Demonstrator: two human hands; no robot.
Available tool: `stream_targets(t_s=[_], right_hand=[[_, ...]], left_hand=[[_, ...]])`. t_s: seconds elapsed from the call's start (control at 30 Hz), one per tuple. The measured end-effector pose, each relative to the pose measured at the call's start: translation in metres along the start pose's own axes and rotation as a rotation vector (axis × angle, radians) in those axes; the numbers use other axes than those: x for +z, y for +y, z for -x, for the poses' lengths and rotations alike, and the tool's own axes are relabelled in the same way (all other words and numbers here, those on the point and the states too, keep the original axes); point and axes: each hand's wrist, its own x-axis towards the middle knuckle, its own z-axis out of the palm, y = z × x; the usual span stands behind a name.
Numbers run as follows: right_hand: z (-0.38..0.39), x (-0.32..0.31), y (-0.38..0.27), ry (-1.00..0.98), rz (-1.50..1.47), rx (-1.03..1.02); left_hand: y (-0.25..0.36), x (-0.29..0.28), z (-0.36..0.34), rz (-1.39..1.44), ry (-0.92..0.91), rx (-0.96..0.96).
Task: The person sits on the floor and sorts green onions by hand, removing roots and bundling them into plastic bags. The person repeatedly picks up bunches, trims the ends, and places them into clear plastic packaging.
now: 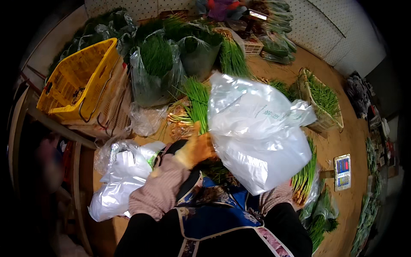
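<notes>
Noted: tan floor [354, 143]. Directly on it, rear left: upright clear bags [147, 91] of scallions. Centre: scallion bundle [197, 100], crumpled film [147, 119] to its left. Right: pale crate [327, 123] of greens. Nearer, right: second bundle [304, 182], roots toward camera wearer.

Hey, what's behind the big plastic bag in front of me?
Past the plastic bag, a bunch of green stalks shows at its left, another bunch at lower right, and a crate at upper right. Whatever the bag covers, your right hand included, can't be seen.
</notes>
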Motion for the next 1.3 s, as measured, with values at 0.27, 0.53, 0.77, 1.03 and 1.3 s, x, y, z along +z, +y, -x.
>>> stream_targets(t_s=[0.27,0.53,0.77,1.03,1.3], right_hand=[[0.022,0.011,0.075,0.164,-0.119,0.164],[0.059,-0.079,-0.116,0.822,-0.311,-0.619],[0.097,-0.021,-0.224,-0.184,-0.348,-0.564],[0.086,-0.010,-0.201,-0.295,-0.576,-0.360],[0.131,-0.036,-0.222,-0.814,-0.131,-0.384]], left_hand=[[0.001,-0.049,-0.030,-0.354,0.256,0.336],[0.014,-0.024,-0.049,-0.495,0.551,0.204],[0.018,0.013,-0.055,-0.207,0.194,0.207],[0.007,-0.017,-0.061,0.128,0.002,0.238],[0.019,-0.034,-0.013,-1.591,-0.176,0.775]])
